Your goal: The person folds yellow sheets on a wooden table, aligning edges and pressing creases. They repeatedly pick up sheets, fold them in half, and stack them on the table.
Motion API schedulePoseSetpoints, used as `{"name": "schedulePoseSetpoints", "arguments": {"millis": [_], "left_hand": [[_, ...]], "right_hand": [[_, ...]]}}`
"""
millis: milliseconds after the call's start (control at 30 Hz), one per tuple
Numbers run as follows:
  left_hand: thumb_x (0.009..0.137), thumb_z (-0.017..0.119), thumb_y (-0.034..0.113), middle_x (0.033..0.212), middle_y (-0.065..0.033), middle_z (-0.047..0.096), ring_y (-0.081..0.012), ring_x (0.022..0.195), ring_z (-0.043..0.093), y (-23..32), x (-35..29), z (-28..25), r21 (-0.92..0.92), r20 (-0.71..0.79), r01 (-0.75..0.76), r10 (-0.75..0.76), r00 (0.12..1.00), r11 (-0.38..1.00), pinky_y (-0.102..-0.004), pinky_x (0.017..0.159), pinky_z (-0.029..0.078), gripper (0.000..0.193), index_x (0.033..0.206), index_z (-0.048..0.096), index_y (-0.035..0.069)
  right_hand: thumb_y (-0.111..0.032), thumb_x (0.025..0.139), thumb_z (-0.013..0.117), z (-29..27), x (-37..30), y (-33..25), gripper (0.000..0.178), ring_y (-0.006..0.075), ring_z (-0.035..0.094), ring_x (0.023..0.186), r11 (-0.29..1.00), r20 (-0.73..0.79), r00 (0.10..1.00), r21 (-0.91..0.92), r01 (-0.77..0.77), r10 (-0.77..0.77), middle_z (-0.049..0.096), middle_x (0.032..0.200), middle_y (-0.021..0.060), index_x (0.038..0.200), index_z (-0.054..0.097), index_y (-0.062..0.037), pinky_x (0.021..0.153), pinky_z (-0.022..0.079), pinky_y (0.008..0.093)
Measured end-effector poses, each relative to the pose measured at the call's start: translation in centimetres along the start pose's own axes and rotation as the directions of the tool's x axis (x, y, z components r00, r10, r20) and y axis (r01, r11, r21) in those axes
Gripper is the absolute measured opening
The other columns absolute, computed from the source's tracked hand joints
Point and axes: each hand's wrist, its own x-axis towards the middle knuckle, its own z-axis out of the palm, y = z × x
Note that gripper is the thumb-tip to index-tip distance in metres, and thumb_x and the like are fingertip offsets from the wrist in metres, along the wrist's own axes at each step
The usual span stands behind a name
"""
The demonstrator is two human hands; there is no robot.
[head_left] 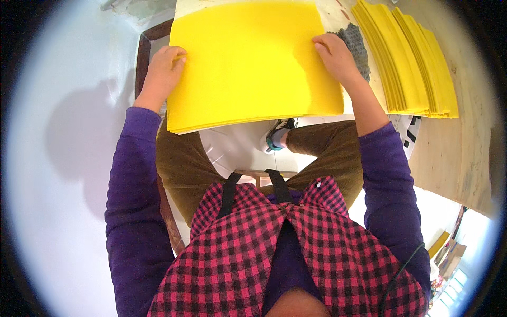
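A stack of large yellow sheets (248, 63), perhaps felt or thick paper, lies in front of me, and its near edge shows several layers. At the stack's left edge my left hand (170, 64) is closed, with thumb and curled fingers at the side of the top sheet. My right hand (335, 55) is at the opposite edge, its fingers bent in over the yellow surface and the thumb close to them. How many sheets the fingers take in is hidden.
More folded or stacked yellow sheets (406, 63) lie to the right on a pale wooden board (449, 153). A dark grey textured patch (353, 47) shows beside my right hand. A white wall (63, 158) stands close on the left. My legs are below the stack's near edge.
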Motion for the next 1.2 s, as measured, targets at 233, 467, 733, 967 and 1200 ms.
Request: {"name": "schedulePoseSetpoints", "arguments": {"millis": [233,467,733,967,1200], "left_hand": [[0.087,0.058,0.008,0.103,-0.0181,0.060,-0.0357,0.102,0.056,1.7,-5.4,-1.2,-0.121,0.072,0.023,-0.014,0.997,0.992,-0.0399,0.091,0.044,0.016,0.101,0.061,0.000],[0.090,0.055,0.010,0.112,-0.0181,0.059,-0.0347,0.109,0.054,-1.4,-0.8,-0.2,-0.030,-0.004,0.024,-0.025,1.000,0.999,-0.0397,0.096,0.042,0.020,0.107,0.061,0.000],[0.088,0.058,0.011,0.120,-0.0164,0.058,-0.0337,0.117,0.052,1.9,-5.0,-1.8,-0.124,0.013,-0.038,0.040,0.999,0.992,-0.0398,0.102,0.038,0.026,0.113,0.061,0.004],[0.083,0.065,0.017,0.136,-0.0148,0.051,-0.0334,0.130,0.043,4.0,-6.1,-1.6,-0.148,0.161,-0.121,0.144,0.976,0.982,-0.0421,0.110,0.030,0.042,0.123,0.058,0.006],[0.084,0.064,0.018,0.141,-0.0104,0.048,-0.0296,0.135,0.038,3.8,-6.4,-1.0,-0.114,0.188,-0.145,0.165,0.968,0.983,-0.0405,0.113,0.027,0.044,0.126,0.056,0.007]], "right_hand": [[-0.015,0.090,0.055,-1.7,-6.8,-2.0,0.022,0.0371,0.055,0.103,0.996,0.015,1.000,0.084,0.014,-0.015,0.062,0.105,0.0182,0.102,0.063,0.0010,0.091,0.044,0.0416],[-0.012,0.088,0.057,-0.8,-3.6,-1.8,0.020,0.0360,0.054,0.106,1.000,-0.007,1.000,0.014,-0.020,0.020,0.062,0.106,0.0168,0.103,0.063,-0.0014,0.094,0.042,0.0424],[-0.009,0.085,0.062,-2.8,-8.6,-2.6,0.025,0.0330,0.052,0.115,0.997,-0.051,0.998,0.065,-0.029,0.032,0.060,0.118,0.0145,0.109,0.064,-0.0047,0.101,0.039,0.0404],[-0.006,0.080,0.068,-3.3,-9.7,-2.1,0.034,0.0303,0.050,0.119,0.994,0.032,0.999,0.113,-0.006,0.002,0.058,0.124,0.0116,0.113,0.064,-0.0065,0.103,0.038,0.0388],[-0.006,0.077,0.071,-2.9,-9.9,-1.8,0.029,0.0297,0.053,0.114,0.993,0.000,1.000,0.117,0.001,-0.001,0.062,0.116,0.0111,0.106,0.067,-0.0058,0.101,0.040,0.0389]]}}
